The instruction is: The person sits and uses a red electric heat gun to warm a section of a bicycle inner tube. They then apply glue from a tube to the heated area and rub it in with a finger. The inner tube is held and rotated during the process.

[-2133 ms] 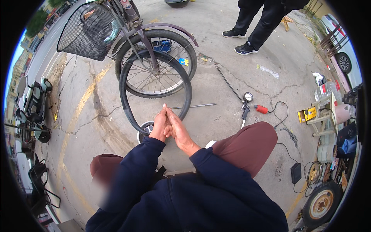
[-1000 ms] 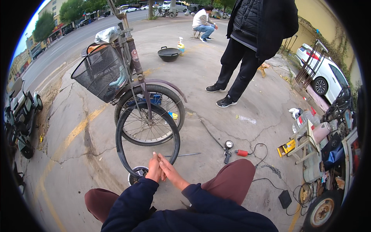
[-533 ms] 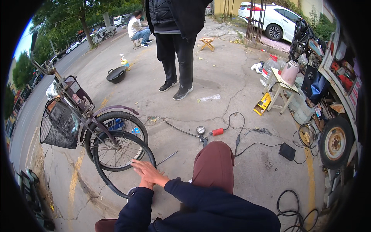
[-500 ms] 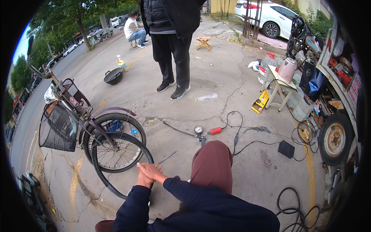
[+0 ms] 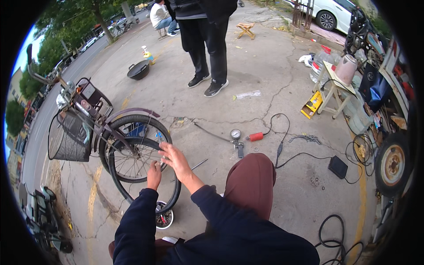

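Beside the bicycle's front wheel (image 5: 140,178), a loose black bicycle inner tube (image 5: 128,197) hangs in a wide loop. My left hand (image 5: 154,176) is at the loop's opening, fingers curled together; what they pinch, if anything, is too small to make out. Just right of it, my right hand (image 5: 177,162) is raised over the tube's right side, its fingers spread and nothing in them. Behind that hand a thin metal rod (image 5: 199,164) lies on the ground. Under the tube stands a white bucket (image 5: 171,221) of small parts, partly covered by the tube and my sleeve.
Ahead lie a tyre inflator with gauge (image 5: 236,138) and a red cylindrical tool (image 5: 255,137) on a cord. A black box (image 5: 338,168) and cables are to the right, near a stool (image 5: 334,95) and a cart wheel (image 5: 392,165). A standing person (image 5: 205,48) faces me.
My hands, pressed together before, have come apart and moved up. The right fingers have spread and the left ones curled. The bucket has come into sight, and the view has shifted.
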A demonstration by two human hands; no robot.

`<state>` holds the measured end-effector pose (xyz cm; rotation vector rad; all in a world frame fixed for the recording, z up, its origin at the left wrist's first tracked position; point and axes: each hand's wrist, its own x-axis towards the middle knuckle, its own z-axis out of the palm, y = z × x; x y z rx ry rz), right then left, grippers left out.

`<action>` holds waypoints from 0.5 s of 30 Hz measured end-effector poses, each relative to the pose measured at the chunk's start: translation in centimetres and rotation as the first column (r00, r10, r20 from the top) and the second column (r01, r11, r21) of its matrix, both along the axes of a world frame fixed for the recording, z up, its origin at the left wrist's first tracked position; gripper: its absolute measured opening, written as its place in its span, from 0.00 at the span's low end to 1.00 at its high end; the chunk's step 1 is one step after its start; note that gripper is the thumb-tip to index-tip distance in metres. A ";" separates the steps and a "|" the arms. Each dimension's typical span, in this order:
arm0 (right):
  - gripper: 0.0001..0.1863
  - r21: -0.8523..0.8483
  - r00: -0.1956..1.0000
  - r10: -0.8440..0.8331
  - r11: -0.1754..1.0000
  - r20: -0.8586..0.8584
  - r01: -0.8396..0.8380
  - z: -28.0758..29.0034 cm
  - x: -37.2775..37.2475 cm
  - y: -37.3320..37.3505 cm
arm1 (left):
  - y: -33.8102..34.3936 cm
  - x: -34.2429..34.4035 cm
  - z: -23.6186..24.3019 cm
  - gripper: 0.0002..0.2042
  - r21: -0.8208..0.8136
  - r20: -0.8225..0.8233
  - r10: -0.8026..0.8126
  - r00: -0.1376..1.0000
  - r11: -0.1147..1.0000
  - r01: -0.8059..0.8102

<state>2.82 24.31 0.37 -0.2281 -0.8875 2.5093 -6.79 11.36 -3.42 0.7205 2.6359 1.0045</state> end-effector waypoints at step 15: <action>0.28 -0.272 0.682 0.497 0.663 -0.537 -0.698 -6.5 -1.5 -4.3 | -0.6 6.1 1.3 0.28 0.552 0.338 -0.940 0.047 0.157 -0.819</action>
